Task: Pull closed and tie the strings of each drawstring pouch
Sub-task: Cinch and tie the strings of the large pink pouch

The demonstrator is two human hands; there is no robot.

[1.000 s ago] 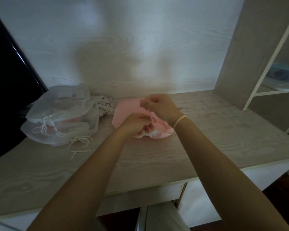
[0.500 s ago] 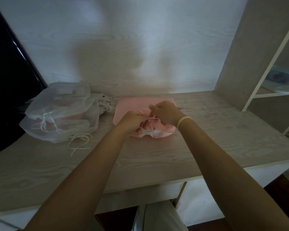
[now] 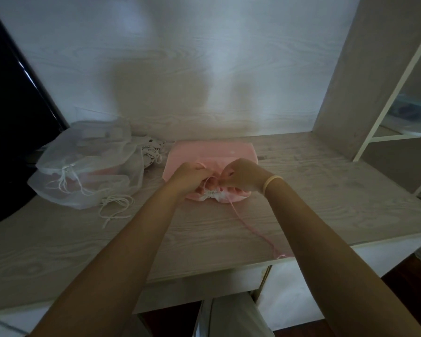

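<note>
A pink drawstring pouch [image 3: 212,152] lies flat on the wooden desk [image 3: 326,190], its gathered white-lined mouth [image 3: 214,194] facing me. My left hand [image 3: 190,177] and my right hand [image 3: 241,176] sit close together over that mouth, each pinching the pink string [image 3: 250,224]. One loose end of the string trails toward the desk's front edge. A wristband circles my right wrist.
A pile of translucent white mesh pouches [image 3: 88,166] with white cords [image 3: 114,205] lies at the left, and a small printed pouch [image 3: 151,152] behind it. A black screen [image 3: 12,117] stands at far left. Shelving [image 3: 384,117] rises at the right.
My right hand came down from above the pouch to meet my left hand at the mouth. A pink string end now trails across the desk toward me.
</note>
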